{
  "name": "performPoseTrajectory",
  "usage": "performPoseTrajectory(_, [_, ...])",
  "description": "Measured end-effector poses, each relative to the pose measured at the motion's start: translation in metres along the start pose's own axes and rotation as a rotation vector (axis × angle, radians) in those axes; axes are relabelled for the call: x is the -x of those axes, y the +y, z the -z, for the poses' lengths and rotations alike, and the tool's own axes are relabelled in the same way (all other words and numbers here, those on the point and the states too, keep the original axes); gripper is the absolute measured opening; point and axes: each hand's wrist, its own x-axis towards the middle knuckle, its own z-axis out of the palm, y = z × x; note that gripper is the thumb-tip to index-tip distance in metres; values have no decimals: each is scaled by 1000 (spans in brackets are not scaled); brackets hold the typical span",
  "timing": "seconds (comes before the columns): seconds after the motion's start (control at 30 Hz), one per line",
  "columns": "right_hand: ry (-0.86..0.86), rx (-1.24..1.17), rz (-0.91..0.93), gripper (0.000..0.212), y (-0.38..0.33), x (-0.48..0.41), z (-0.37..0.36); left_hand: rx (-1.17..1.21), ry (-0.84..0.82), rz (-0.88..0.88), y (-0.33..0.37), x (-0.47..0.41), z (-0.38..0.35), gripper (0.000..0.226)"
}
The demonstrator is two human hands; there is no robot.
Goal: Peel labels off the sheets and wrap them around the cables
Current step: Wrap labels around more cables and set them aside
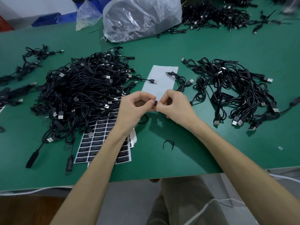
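Fingers (pixel 149 101): left hand (pixel 134 109) and right hand (pixel 176 108) pinched one cable (pixel 155 103) between them, above the desk (pixel 203 46).
Label sheets (pixel 103 137): under the left wrist, beside the cable pile (pixel 84 88).

We have one wide-angle view, from the person's head, facing forward and down across the green desk (pixel 219 46), close, its near edge crossing the lower frame.

Two hands are held close, fingertips nearly meeting.
The left hand (pixel 134 108) and right hand (pixel 175 108) are curled inward, and a short black cable (pixel 155 103) is pinched between the thumb and fingertips of each. Both bare forearms are extended forward, converging.
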Motion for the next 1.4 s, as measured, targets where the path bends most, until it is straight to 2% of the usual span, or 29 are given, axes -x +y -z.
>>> performPoseTrajectory(0.23, [-24, 52, 37, 17, 2, 0, -2, -36, 39, 31, -2, -2, -1, 10])
performPoseTrajectory(0.4, [79, -38, -9, 13, 4, 0, 2, 15, 134, 48, -5, -4, 1, 9])
performPoseTrajectory(0.5, [41, -56, 25, 5, 4, 0, 3, 51, 119, 64, -5, -3, 2, 10])
performPoseTrajectory(0.63, [-10, 57, 56, 17, 5, -2, 2, 94, 110, 74, -3, -3, 4, 10])
performPoseTrajectory(0.73, [-18, 54, 84, 22, 6, -2, 3, 63, 82, 84, -1, -2, 3, 12])
performPoseTrajectory(1.0, [0, 94, 131, 15, 4, 0, 2, 28, 43, 112, 1, -2, 3, 14])
performPoseTrajectory(1.4, [198, 55, -51, 16, 4, -6, 11, -7, 22, 90, -1, -4, -2, 19])
